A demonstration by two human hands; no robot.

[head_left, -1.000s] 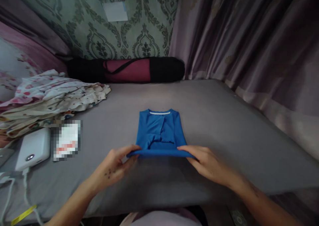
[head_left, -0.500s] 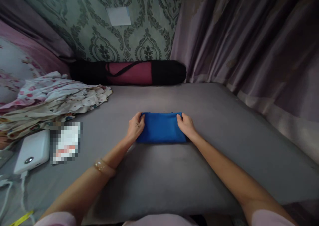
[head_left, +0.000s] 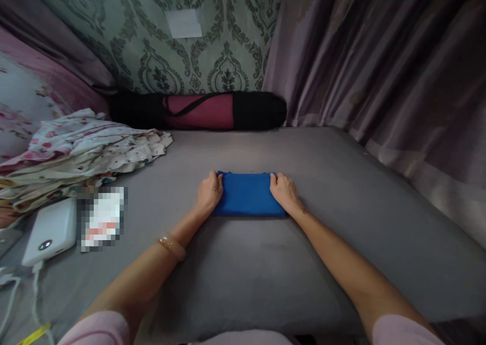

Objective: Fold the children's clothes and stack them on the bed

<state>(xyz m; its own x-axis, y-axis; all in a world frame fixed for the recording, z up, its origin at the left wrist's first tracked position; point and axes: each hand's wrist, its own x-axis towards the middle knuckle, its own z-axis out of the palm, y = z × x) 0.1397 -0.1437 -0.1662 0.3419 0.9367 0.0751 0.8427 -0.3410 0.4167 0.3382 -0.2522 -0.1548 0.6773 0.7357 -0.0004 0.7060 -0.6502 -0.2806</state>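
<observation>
A blue folded cloth (head_left: pixel 248 195) lies as a flat rectangle on the grey bed sheet (head_left: pixel 243 264), in the middle of the view. My left hand (head_left: pixel 210 190) grips its far left corner, thumb on top and the other fingers curled out of sight. At the far right corner, my right hand (head_left: pixel 284 189) pinches the cloth the same way. What kind of cloth it is, I cannot tell. A bangle (head_left: pixel 172 246) sits on my left forearm.
Along the wall lies a long black and maroon bag (head_left: pixel 199 111). Crumpled patterned fabric (head_left: pixel 102 142) is heaped at the left, with a white power bank (head_left: pixel 51 231) and its cable (head_left: pixel 36 294) nearer me. A curtain (head_left: pixel 379 61) hangs along the right side.
Both hands keep their hold on the blue cloth. Its top looks slightly smoother and flatter, and my forearms have shifted a little. The view has moved slightly.
</observation>
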